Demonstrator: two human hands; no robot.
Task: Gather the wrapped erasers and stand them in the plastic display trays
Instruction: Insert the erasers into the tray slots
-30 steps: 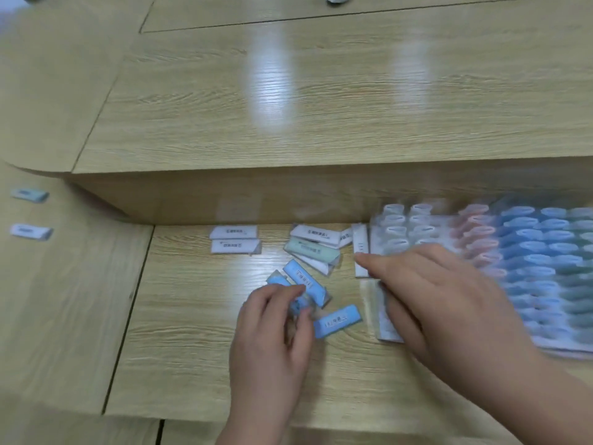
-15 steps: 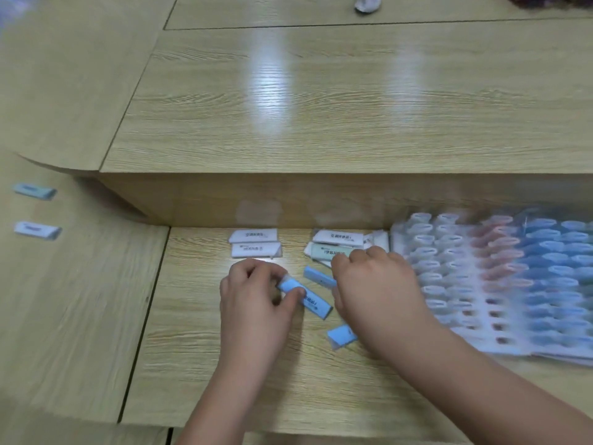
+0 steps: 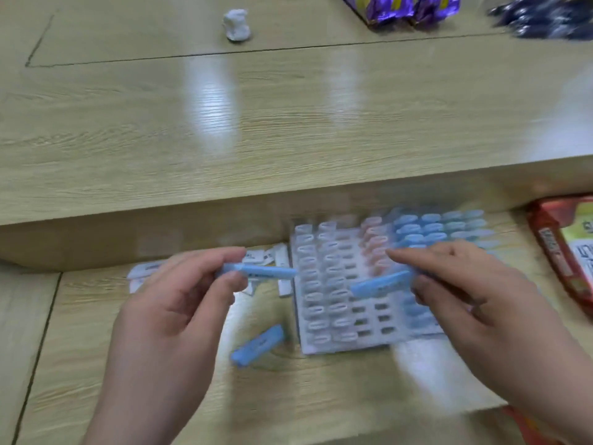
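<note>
My left hand (image 3: 173, 303) pinches a blue wrapped eraser (image 3: 260, 272), held level just left of the clear plastic display tray (image 3: 308, 346). My right hand (image 3: 475, 293) grips a second blue eraser (image 3: 378, 284), tilted, above the tray's middle. The tray holds rows of upright white, pink and blue erasers; a few slots near its front middle are vacant. A third blue eraser (image 3: 258, 345) lies flat on the table left of the tray's front corner. White wrapped erasers (image 3: 144, 271) lie behind my left hand, partly hidden.
A raised wooden shelf (image 3: 288, 130) runs behind the work area. On it sit a white crumpled lump (image 3: 236, 24) and purple foil packets (image 3: 404, 8). A red packet (image 3: 564, 252) lies right of the tray.
Both hands have lifted off the pile, each with a blue eraser. The right hand moved right over the tray. The view shifted so the tray sits nearer the middle.
</note>
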